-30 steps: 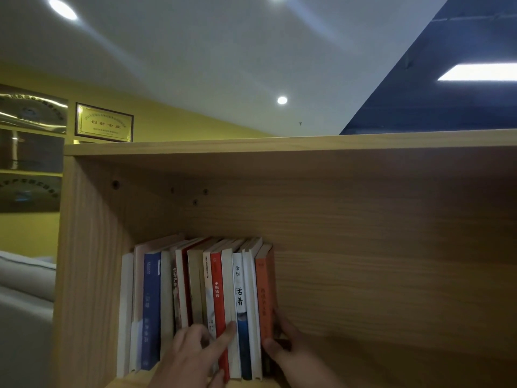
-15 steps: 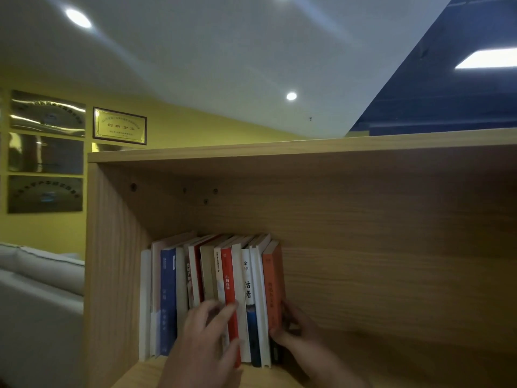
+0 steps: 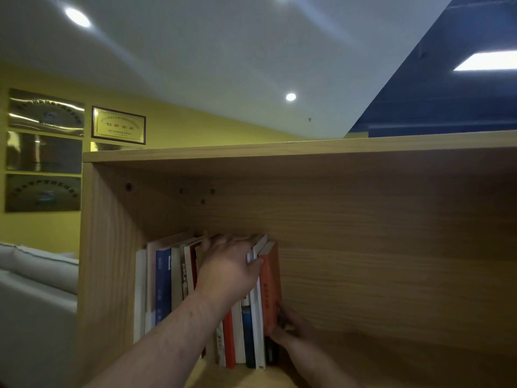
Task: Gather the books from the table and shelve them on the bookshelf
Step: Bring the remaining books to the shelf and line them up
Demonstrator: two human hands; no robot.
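Note:
A row of upright books stands at the left end of the top compartment of the wooden bookshelf. An orange book is the rightmost of the row. My left hand lies over the tops of the middle books, fingers spread across their upper edges and thumb near the orange book. My right hand presses flat against the lower right side of the orange book, low in the shelf. Neither hand lifts a book; whether the left hand grips any I cannot tell.
The compartment to the right of the books is bare wood. The shelf's left side panel borders the row. A light sofa stands at the left, with framed plaques on the yellow wall above.
My left hand has risen from the lower spines to the tops of the books. My right hand stays against the orange book. The view has shifted a little to the left.

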